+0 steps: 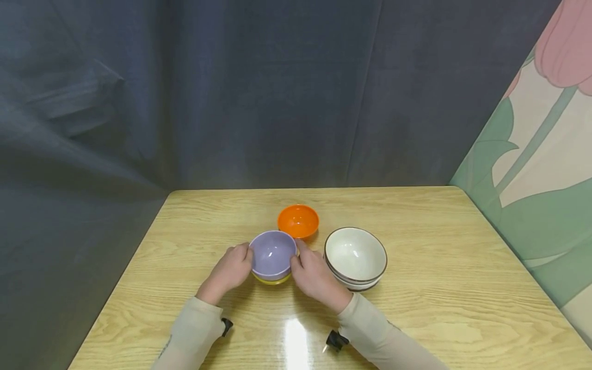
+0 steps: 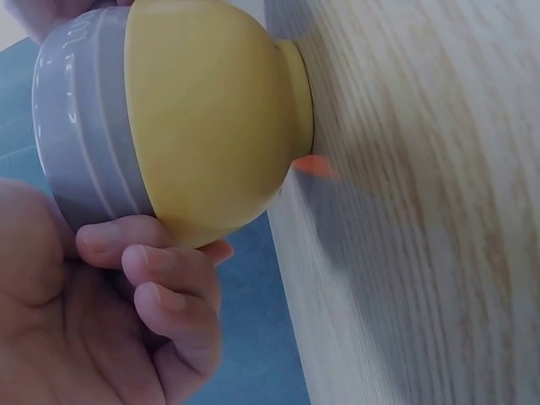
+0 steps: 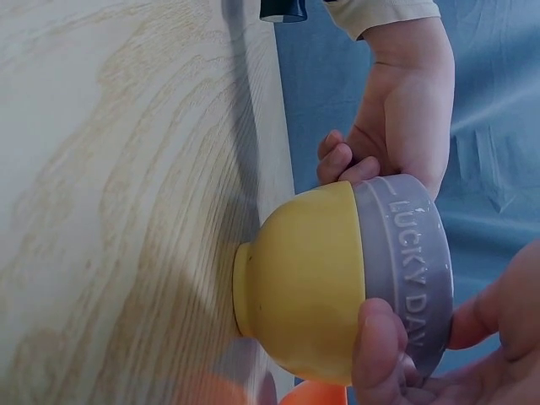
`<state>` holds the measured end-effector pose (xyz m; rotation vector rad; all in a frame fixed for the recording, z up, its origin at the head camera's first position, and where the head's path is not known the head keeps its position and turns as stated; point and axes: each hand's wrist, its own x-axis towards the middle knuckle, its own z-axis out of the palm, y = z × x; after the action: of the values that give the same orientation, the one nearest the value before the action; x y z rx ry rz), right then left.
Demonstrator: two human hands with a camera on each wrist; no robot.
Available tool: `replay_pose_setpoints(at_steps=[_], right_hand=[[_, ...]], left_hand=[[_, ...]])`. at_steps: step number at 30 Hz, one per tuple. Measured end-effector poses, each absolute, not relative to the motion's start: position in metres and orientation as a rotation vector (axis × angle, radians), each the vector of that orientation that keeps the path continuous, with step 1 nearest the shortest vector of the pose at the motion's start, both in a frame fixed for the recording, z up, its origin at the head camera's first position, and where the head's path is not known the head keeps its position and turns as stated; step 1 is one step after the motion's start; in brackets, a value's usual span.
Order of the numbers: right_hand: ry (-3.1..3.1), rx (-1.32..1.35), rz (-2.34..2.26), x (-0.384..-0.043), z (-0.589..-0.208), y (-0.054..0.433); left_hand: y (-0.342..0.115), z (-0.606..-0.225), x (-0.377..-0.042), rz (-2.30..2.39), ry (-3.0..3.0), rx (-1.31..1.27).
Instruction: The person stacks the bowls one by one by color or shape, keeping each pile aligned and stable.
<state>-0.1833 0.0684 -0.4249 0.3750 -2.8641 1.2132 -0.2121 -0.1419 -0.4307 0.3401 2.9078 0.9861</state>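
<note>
A purple bowl [image 1: 273, 253] sits nested in a yellow bowl [image 2: 215, 110], whose foot is at the tabletop in both wrist views. Raised lettering reading "LUCKY DAY" runs round the purple bowl's side in the right wrist view. My left hand [image 1: 233, 267] grips the purple bowl's left side, thumb by the rim and fingers curled beneath. From the other side my right hand [image 1: 315, 275] holds the same bowl between thumb and fingers [image 3: 380, 342]. Most of the yellow bowl is hidden from above by the purple one.
Just behind the purple bowl stands an orange bowl [image 1: 298, 221]. To the right, close to my right hand, is a stack of white bowls [image 1: 355, 254] with dark rims. They all stand on a wooden table [image 1: 439, 308], with a dark curtain [image 1: 277, 92] along its back edge.
</note>
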Motion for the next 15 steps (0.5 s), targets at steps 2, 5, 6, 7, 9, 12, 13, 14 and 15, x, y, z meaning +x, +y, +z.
replay_pose_setpoints(at_steps=[2,5,6,7,9,12,13,14,15], right_hand=[[-2.864,0.381,1.214,-0.1832,-0.4246,0.0684],[-2.865,0.383,1.219,-0.1834,-0.425,0.0679],[-2.864,0.383,1.219,-0.1834,-0.4252,0.0676],[-2.865,0.382,1.211,-0.1834,-0.4255,0.0672],[-2.864,0.376,1.2,-0.1831,-0.4257,0.0669],[-2.858,0.368,1.17,-0.1822,-0.4259,0.0662],[-2.858,0.365,1.162,-0.1819,-0.426,0.066],[-2.857,0.363,1.16,-0.1818,-0.4261,0.0658],[-2.857,0.361,1.154,-0.1818,-0.4264,0.0655]], left_hand=[[-0.1416,-0.4303,-0.2119,0.988,2.91,0.341],[-0.1416,-0.4299,-0.2107,0.985,2.91,0.342],[-0.1416,-0.4298,-0.2103,0.985,2.91,0.342],[-0.1417,-0.4298,-0.21,0.988,2.909,0.342],[-0.1418,-0.4299,-0.2097,0.989,2.911,0.346],[-0.142,-0.4296,-0.21,0.994,2.909,0.348],[-0.1421,-0.4294,-0.21,0.989,2.909,0.35],[-0.1422,-0.429,-0.2099,0.986,2.909,0.353],[-0.1424,-0.4286,-0.2098,0.979,2.908,0.354]])
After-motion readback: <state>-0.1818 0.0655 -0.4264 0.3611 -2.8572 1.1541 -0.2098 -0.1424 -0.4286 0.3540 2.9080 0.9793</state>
